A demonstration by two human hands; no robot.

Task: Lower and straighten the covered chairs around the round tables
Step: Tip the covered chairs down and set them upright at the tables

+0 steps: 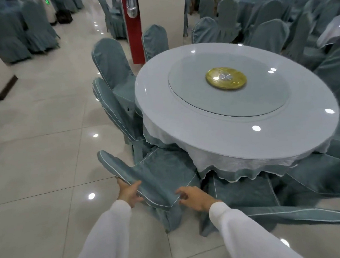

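The left hand [129, 192] is seen curled round the outer edge of the tilted chair [148, 178], fingers under the backrest, thumb on top. The backrest's long axis runs up-left from the hands, the seat leaning against the round bench [163, 113]. The right hand [193, 197], fingers loosely spread, touches the chair's near corner, holding nothing. Both hands are judged equally near.

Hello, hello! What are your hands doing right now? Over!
Left hand gripping the tilted covered chair's back. Right hand open, fingers touching its cover. Neighbouring chair close on the right, also leaning on the round table.
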